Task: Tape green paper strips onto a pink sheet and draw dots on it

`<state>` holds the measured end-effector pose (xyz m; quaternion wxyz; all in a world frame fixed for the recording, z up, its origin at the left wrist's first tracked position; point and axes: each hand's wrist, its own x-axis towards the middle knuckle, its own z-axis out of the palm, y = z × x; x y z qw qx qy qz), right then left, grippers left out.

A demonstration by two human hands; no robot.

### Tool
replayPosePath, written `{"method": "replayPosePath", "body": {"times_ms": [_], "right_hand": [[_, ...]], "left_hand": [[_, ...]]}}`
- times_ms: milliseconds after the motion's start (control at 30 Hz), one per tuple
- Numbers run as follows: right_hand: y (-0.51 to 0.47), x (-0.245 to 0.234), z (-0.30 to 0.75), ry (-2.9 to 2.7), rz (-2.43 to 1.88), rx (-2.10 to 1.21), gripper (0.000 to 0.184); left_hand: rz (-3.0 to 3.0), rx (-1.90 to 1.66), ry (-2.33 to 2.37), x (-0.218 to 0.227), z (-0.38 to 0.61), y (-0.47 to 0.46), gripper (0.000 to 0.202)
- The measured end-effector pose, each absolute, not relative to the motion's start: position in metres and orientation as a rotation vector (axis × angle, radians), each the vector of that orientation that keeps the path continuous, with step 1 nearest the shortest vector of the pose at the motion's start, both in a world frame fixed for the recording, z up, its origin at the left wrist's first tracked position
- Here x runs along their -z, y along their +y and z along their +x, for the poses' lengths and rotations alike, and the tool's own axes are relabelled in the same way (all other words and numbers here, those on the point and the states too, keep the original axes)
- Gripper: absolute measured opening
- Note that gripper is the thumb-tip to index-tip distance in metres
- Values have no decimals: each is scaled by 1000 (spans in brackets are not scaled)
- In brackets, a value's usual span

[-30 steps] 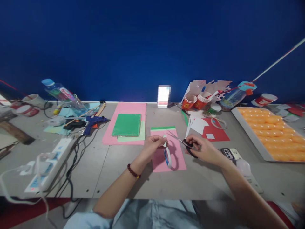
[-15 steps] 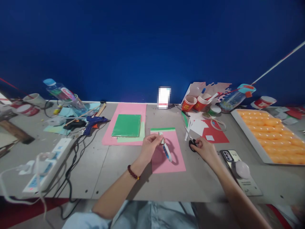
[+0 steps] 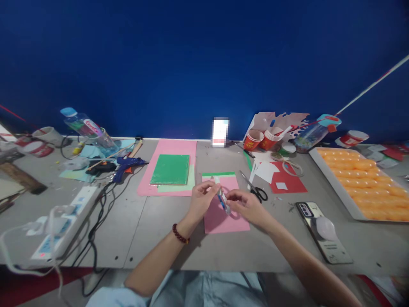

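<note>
My left hand (image 3: 203,198) pinches a roll of tape (image 3: 221,201), white with a blue inner ring, and holds it tilted above a small pink sheet (image 3: 223,224). My right hand (image 3: 244,205) has its thumb and fingertips closed on the roll's right side. A green-edged strip (image 3: 218,174) runs along the far edge of the pink sheet. Just beyond my right hand, black-handled scissors (image 3: 262,194) lie on the table, touched by neither hand.
To the left lie a green paper pack (image 3: 170,169), a blue glue gun (image 3: 123,167) and a power strip (image 3: 68,221). On the right are red paper (image 3: 295,184), paper cups (image 3: 254,140), a phone (image 3: 334,250) and a tray of orange balloon-like pieces (image 3: 367,183).
My right hand has let go of the scissors, leaving them on the table, and moved left to the tape roll. My left hand still holds the roll in nearly the same place.
</note>
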<state>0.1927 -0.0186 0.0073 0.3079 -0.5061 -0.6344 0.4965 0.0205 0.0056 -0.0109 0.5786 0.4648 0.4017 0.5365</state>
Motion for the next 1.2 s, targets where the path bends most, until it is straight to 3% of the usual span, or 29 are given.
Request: {"method": "replayPosePath", "body": {"times_ms": [233,367,500,667,767,1000,1200], "right_hand": [[-9,11,187,-1241,-1219,-1689,32],[-11,12,182,-1195,-1166,-1709,33],[4,8,194,-1364,-1296,-1424,28],[57,6,219,-1807,-1417,-591,14],[92,15,221,-2008,-1523,-350,12],[132,48,206,-2095,-1527,-379,5],[129,48,202,-1985,-1417,-482,15]], "left_hand": [[1103,-1230,957,10,23,6,30],[1160,-1256,932,11,23,7,31],[1169,-1397,977,12,21,11,25],[1037,-1282,973,15,20,18,25],[948,-1218,958,17,22,20,30],[919,-1210,892,25,23,18,55],[1062,-1131,838,34,22,16,63]]}}
